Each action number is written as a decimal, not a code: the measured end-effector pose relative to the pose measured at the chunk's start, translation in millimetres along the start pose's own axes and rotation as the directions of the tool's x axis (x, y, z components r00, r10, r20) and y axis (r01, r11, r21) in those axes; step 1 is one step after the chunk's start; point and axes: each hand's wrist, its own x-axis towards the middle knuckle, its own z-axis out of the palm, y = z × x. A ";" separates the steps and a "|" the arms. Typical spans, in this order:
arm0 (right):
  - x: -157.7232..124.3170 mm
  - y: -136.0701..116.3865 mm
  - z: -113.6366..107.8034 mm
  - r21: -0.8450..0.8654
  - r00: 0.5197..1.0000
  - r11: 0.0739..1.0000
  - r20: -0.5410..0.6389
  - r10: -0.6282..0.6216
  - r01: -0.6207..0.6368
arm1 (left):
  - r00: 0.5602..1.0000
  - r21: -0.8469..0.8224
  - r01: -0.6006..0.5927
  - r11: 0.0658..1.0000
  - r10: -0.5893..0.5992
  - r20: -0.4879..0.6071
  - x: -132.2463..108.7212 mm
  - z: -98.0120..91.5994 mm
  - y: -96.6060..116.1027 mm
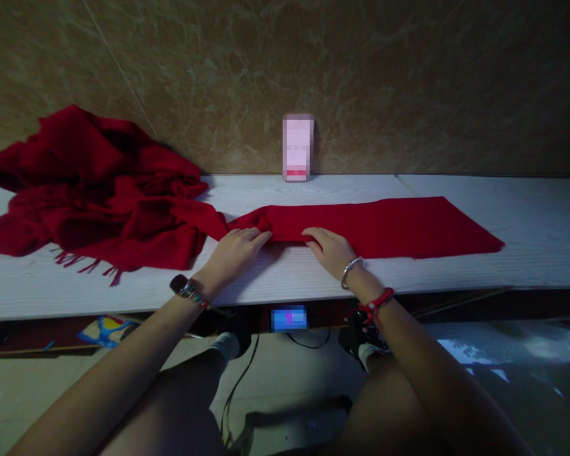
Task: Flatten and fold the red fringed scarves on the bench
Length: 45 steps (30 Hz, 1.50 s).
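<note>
A red fringed scarf (384,228) lies along the white tabletop. Its right part is a flat, folded strip with a slanted end, while the left part is a loose, crumpled heap with fringe hanging at the near side. My left hand (240,250) grips the near edge of the strip, close to where it narrows and twists toward the heap. A short way to the right, my right hand (332,250) pinches the same near edge between thumb and fingers. The cloth hides parts of both hands' fingertips.
A phone (297,149) with a blurred screen leans on the brown marble-patterned wall (408,82) behind the white table (541,253). Below the table's front edge are a blurred blue screen (289,318), a blue-and-yellow packet (107,330) and a black cable (240,380) on the floor.
</note>
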 end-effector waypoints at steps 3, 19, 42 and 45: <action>1.1 -3.1 -1.6 -0.052 0.998 0.996 0.000 -0.068 0.068 | 0.999 -0.038 0.049 0.998 -0.050 -0.014 -0.3 -4.6 -1.4; -0.6 -6.4 -4.7 -0.231 0.996 0.970 0.060 -0.069 0.081 | 1.000 -0.017 -0.011 1.000 0.011 0.000 3.0 1.1 7.0; -3.4 -2.3 -11.2 -0.394 0.992 0.911 0.026 -0.121 0.121 | 0.998 0.086 -0.048 0.995 0.043 0.055 6.2 -7.1 4.3; -3.5 -2.2 -11.7 -0.398 0.992 0.909 0.017 -0.126 0.123 | 0.999 0.082 -0.016 0.996 0.012 0.045 7.4 -6.4 7.6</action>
